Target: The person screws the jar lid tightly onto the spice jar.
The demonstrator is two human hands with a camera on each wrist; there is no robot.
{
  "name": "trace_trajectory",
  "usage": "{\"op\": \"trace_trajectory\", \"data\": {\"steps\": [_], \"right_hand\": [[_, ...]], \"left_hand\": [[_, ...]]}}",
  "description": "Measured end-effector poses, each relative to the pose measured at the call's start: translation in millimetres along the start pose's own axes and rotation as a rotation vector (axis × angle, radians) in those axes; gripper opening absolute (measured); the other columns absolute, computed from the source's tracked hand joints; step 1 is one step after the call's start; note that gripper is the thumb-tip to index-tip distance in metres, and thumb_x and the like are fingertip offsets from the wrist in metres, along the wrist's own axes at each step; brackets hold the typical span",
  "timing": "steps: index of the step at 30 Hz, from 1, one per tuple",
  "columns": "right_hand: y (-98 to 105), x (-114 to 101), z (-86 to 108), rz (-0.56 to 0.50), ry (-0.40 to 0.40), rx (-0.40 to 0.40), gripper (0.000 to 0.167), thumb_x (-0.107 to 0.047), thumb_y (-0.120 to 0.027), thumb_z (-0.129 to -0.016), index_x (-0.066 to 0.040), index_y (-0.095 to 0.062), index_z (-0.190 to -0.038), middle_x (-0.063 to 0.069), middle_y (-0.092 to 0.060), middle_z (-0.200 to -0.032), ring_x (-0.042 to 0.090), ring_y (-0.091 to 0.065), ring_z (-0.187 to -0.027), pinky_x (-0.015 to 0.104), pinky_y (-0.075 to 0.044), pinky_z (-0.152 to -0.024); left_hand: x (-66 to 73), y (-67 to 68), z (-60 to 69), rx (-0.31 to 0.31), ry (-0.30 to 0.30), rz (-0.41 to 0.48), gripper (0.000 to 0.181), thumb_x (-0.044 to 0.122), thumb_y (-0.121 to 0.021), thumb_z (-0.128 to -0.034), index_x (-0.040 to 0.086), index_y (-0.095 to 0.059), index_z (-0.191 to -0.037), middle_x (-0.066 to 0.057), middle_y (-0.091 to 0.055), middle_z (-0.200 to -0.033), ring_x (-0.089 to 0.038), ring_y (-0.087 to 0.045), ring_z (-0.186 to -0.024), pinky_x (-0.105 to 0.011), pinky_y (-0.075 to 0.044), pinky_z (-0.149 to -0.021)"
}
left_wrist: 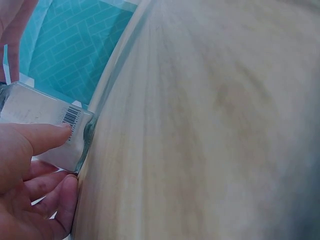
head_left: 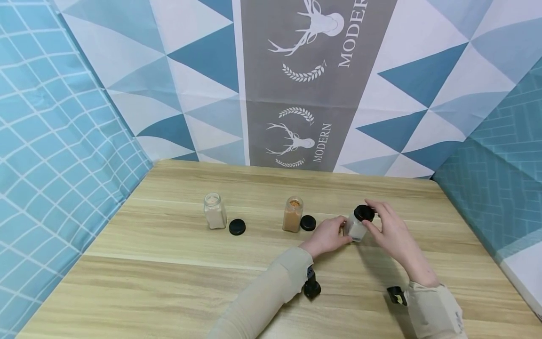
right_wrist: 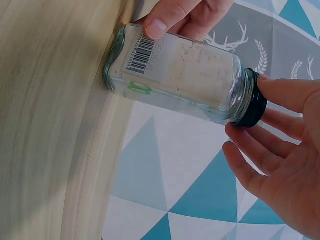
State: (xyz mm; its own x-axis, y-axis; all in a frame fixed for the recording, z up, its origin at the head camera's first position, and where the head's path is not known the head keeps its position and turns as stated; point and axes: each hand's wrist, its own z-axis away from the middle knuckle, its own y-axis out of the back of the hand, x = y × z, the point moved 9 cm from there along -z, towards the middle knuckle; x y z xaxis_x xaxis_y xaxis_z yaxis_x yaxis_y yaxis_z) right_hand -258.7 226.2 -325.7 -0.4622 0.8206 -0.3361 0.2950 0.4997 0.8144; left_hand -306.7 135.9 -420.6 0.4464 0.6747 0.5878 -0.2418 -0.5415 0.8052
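A square glass jar [right_wrist: 180, 70] of pale powder, with a barcode label on its side, stands on the table at the right. Its black lid [head_left: 364, 213] sits on the mouth. Low on the jar, my left hand [head_left: 328, 236] grips the glass between thumb and fingers; the left wrist view shows the thumb beside the barcode. My right hand [head_left: 391, 233] holds the lid's rim, thumb on one side and fingers on the other, as the right wrist view shows. Whether the lid is threaded tight or loose I cannot tell.
Left of my hands stands an uncapped jar of orange-brown powder [head_left: 292, 217], a black lid [head_left: 308, 222] lying beside it. Farther left is an uncapped jar of pale powder [head_left: 215, 214] with another black lid [head_left: 237, 227]. A patterned cloth wall [head_left: 211, 122] rises behind the wooden table [head_left: 169, 282].
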Motion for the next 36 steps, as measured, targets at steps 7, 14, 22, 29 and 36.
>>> {"op": "trace_trajectory", "data": {"steps": [7,14,22,29,36], "right_hand": [[2.5,0.3,1.4,0.018,-0.005,-0.003,0.050,-0.002,-0.065,-0.081,0.007,-0.045,-0.126,0.023,-0.053,-0.110,0.037,-0.053,-0.099,0.052,-0.043,-0.078],[5.8,-0.5,3.1,0.035,0.025,0.028,0.050,0.002,-0.066,-0.079,0.006,-0.046,-0.124,0.021,-0.055,-0.104,0.035,-0.055,-0.092,0.050,-0.045,-0.071],[8.2,0.8,2.9,0.044,0.014,0.036,0.049,0.003,-0.065,-0.079,0.006,-0.047,-0.124,0.020,-0.056,-0.100,0.033,-0.056,-0.089,0.048,-0.046,-0.069],[8.2,2.2,2.8,0.042,0.000,0.028,0.049,0.002,-0.065,-0.079,0.006,-0.047,-0.124,0.019,-0.056,-0.098,0.033,-0.055,-0.088,0.048,-0.046,-0.069],[5.7,2.1,1.9,0.035,-0.009,0.010,0.049,-0.003,-0.066,-0.081,0.005,-0.047,-0.125,0.021,-0.055,-0.104,0.035,-0.054,-0.094,0.050,-0.045,-0.073]], "left_hand": [[2.3,1.8,1.2,-0.007,0.000,-0.012,0.045,0.030,-0.065,-0.0831,0.011,-0.052,-0.122,-0.001,-0.063,-0.108,-0.008,-0.058,-0.096,-0.018,-0.045,-0.078],[2.8,2.4,1.4,-0.001,0.005,-0.017,0.046,0.031,-0.065,-0.0831,0.012,-0.052,-0.123,0.000,-0.063,-0.110,-0.008,-0.058,-0.097,-0.018,-0.045,-0.079],[1.8,1.6,0.3,-0.001,0.001,-0.010,0.047,0.031,-0.065,-0.0837,0.012,-0.051,-0.124,0.000,-0.062,-0.112,-0.008,-0.058,-0.098,-0.018,-0.046,-0.080],[2.2,2.2,0.4,-0.002,0.000,-0.005,0.047,0.031,-0.065,-0.0837,0.012,-0.051,-0.125,0.000,-0.062,-0.112,-0.008,-0.058,-0.098,-0.018,-0.045,-0.080],[1.7,1.6,0.3,0.000,-0.002,-0.010,0.047,0.032,-0.065,-0.0836,0.012,-0.051,-0.124,0.000,-0.062,-0.113,-0.008,-0.058,-0.101,-0.018,-0.045,-0.082]]}}
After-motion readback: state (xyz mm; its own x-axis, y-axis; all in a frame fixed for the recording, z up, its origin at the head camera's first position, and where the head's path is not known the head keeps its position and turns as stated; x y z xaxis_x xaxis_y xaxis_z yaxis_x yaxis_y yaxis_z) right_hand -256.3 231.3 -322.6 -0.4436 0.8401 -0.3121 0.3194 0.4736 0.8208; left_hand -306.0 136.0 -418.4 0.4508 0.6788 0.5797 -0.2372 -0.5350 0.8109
